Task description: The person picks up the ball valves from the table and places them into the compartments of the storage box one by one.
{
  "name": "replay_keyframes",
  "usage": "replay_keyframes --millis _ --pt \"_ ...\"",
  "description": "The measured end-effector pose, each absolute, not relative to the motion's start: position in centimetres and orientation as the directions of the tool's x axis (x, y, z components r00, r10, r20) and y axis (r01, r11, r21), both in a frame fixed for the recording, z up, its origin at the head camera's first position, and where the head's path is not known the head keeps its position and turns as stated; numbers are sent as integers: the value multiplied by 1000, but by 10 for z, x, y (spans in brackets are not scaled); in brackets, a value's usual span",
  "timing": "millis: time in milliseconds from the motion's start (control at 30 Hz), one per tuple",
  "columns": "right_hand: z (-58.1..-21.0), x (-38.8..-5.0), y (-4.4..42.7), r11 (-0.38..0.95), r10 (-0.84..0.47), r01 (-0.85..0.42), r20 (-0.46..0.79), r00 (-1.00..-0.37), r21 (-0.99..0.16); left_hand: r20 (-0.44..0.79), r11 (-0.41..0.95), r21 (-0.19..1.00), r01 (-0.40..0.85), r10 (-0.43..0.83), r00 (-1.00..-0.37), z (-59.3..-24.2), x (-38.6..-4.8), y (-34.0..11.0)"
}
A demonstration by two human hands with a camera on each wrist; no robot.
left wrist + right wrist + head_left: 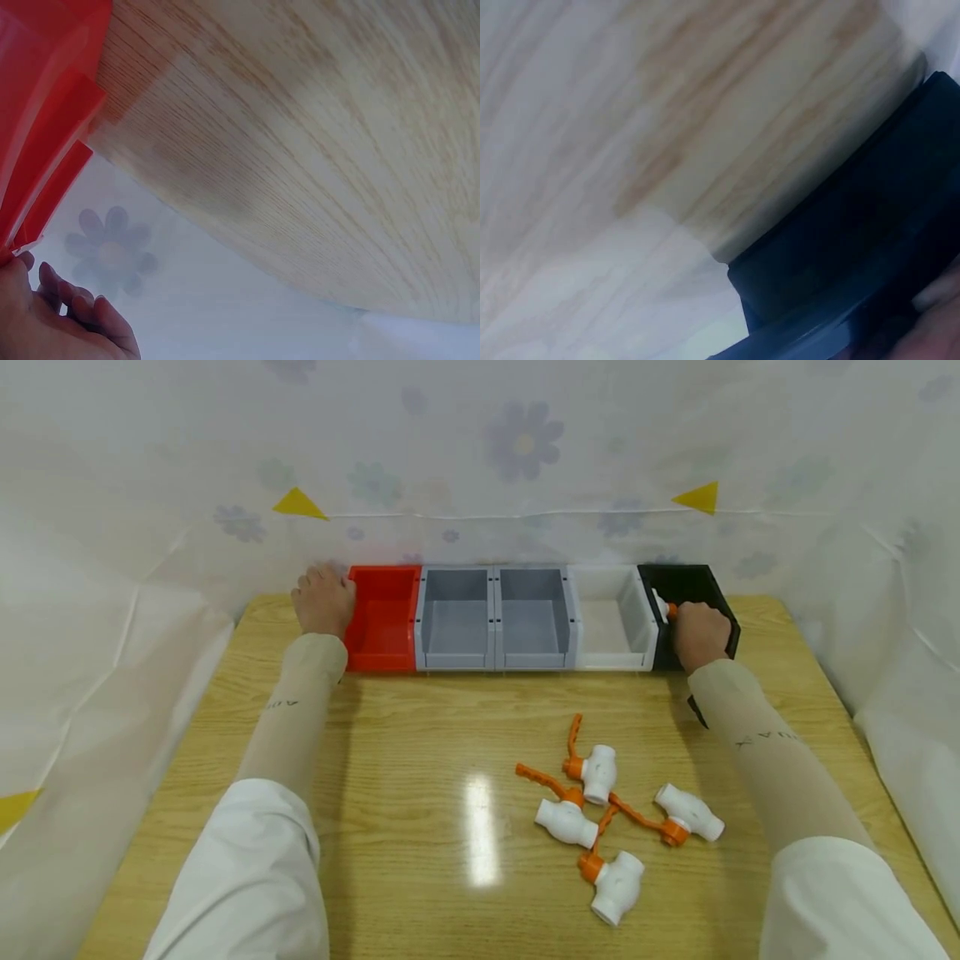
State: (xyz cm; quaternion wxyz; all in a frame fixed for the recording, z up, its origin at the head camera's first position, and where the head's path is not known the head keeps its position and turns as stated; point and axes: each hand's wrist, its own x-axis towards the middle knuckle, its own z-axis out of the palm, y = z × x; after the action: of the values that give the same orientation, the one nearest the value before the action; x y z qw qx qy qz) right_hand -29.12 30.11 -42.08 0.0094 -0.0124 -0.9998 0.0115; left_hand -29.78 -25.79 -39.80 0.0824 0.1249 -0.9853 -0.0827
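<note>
In the head view my right hand (702,635) reaches into the black bin (688,578) at the row's right end. It holds a white plastic ball valve (661,604) with an orange part, mostly hidden by the hand. The right wrist view shows only the bin's dark wall (840,225) and a bit of the hand (934,326). My left hand (324,600) is at the left side of the red bin (381,647). From the left wrist, its thumb touches the red rim, and the loosely bent fingers (109,322) hold nothing.
Two grey bins (456,662) and a white bin (611,662) stand between the red and black ones. Several white ball valves (567,823) with orange handles lie on the wooden table (405,793), right of centre. A flowered sheet (465,452) hangs behind.
</note>
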Motion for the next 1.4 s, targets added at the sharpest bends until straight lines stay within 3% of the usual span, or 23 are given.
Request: replay_keyframes --millis 267,567,933,1400 --pt "-421 -283 300 1000 10 10 -40 -999 -6 108 960 178 -217 -238 -965 -402 -302 -259" --pt "-397 -256 298 994 -68 -79 137 -988 -76 118 955 195 -223 -249 -961 -405 -304 -266" --pt "-387 -201 278 948 -236 -290 325 -916 -131 115 953 202 -227 -253 -961 -399 -301 -268" --pt "-396 -174 229 870 -448 -463 119 -886 -168 120 949 219 -228 -258 -959 -401 -306 -268"
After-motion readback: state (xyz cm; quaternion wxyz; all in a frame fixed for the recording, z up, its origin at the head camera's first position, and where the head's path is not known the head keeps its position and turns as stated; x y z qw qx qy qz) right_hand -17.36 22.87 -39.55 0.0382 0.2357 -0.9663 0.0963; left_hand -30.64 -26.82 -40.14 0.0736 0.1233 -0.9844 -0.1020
